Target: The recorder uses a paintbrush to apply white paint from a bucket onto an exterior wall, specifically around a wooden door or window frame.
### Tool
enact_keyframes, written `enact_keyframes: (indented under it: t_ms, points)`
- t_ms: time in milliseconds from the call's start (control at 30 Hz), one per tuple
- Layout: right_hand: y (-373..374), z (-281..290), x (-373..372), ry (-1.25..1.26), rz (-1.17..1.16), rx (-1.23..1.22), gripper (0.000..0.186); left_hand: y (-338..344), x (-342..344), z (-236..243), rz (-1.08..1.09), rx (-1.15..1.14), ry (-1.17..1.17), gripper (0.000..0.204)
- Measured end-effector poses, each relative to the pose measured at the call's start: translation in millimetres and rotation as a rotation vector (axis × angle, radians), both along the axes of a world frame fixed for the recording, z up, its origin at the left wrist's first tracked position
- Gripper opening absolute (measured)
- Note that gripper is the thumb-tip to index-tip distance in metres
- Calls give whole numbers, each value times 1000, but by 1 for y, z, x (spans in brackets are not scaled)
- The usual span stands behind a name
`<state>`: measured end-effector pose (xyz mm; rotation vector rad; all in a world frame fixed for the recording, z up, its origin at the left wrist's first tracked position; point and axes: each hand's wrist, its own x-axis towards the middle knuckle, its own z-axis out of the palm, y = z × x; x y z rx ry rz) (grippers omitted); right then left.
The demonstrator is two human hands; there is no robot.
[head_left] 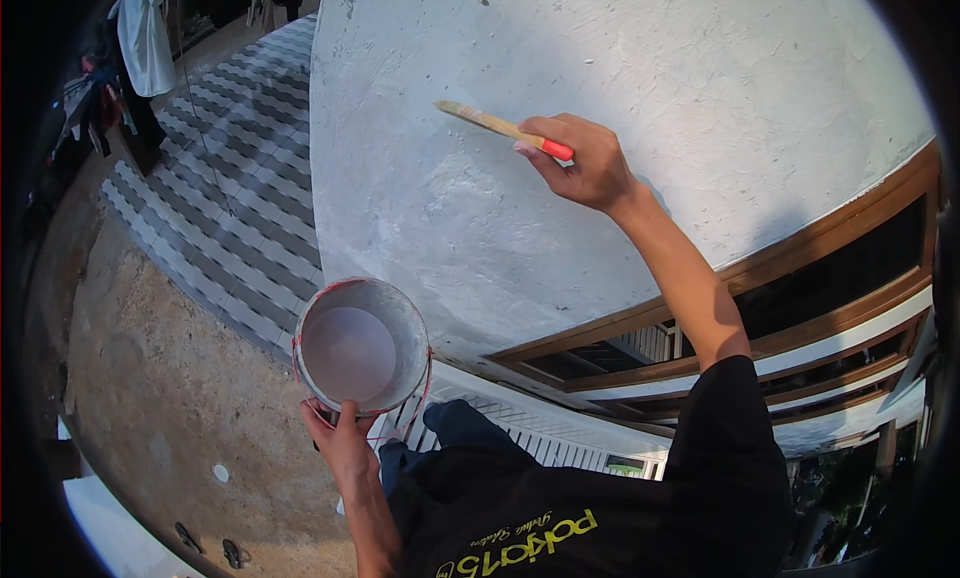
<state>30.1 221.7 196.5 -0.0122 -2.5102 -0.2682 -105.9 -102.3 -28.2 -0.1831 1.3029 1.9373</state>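
Note:
A paintbrush (500,126) with a wooden handle and red end is gripped in my right hand (585,158), fingers closed round the handle. Its bristle tip points left, over the white plastered wall (480,218); whether the bristles touch it I cannot tell. Lower down, my left hand (346,440) holds a paint bucket (408,340) by its near rim, thumb at the edge and the other fingers mostly hidden beneath. Pale greyish-white paint (348,354) fills part of the bucket, and a thin wire handle hangs at its right side.
Wood-framed windows (830,268) run along the wall's right side. Beneath me are white slats (545,443). Far below lie a striped tiled floor (235,178), bare brown ground (170,378) and a pair of sandals (232,553). Clothes (145,38) hang at the upper left.

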Motion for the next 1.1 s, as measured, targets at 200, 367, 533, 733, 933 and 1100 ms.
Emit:
enact_keyframes:
  t_ms: [200, 367, 533, 733, 933, 1100]
  points:
    - [26, 36, 12, 290, -81, 39, 16, -3, 3, -1, 19, 6, -13, 28]
    - [9, 36, -11, 409, 5, 104, 16, -7, 2, -8, 49, 21, -14, 28]
    - [30, -19, -34, 5, 13, 0, 16, -4, 1, -2, 27, 31, -2, 28]
    - [17, 21, -42, 534, 32, 155, 12, -11, 4, 4, 75, 17, -16, 34]
    - [34, -50, -51, 69, -14, -50, 13, -14, 1, 1, 81, 4, -16, 37]
    - [17, -4, -49, 481, -15, 130, 14, -20, 2, -5, 112, -3, -4, 39]
